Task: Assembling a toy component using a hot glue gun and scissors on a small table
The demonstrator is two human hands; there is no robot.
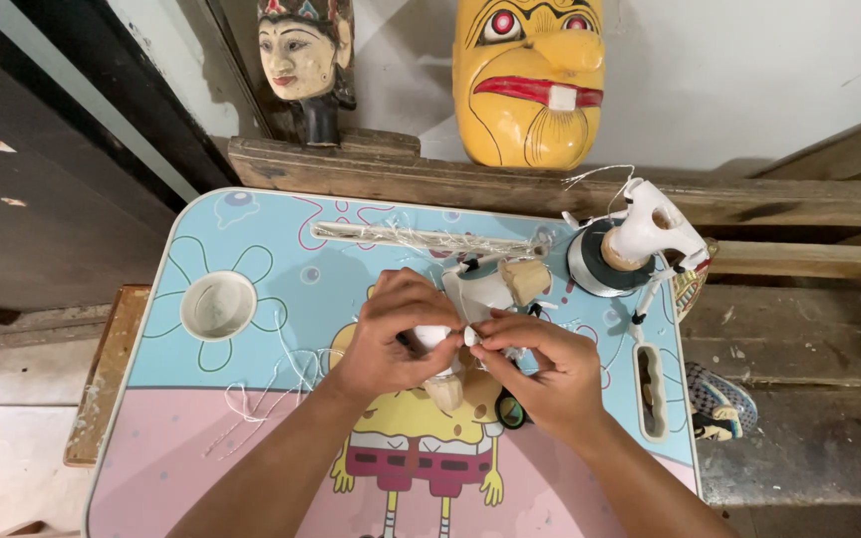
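The left hand (pixel 391 334) clasps a small white puppet piece (pixel 433 337) at the bench's (pixel 251 418) middle while the right hand (pixel 540 364) pinches thin thread (pixel 470 335) against it, best kept taut, with more white parts (pixel 485 287) just beyond.

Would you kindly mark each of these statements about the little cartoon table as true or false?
1. Both hands meet on a small white piece above the table. True: the left hand and right hand pinch the small white piece between them.
2. The round cup holder is filled with paint. False: the cup holder looks empty.
3. A yellow mask stands on the wooden ledge behind the table. True: the yellow mask is there.
4. The white mask lies flat on the floor. False: the white mask sits on a stand at the table's far right.
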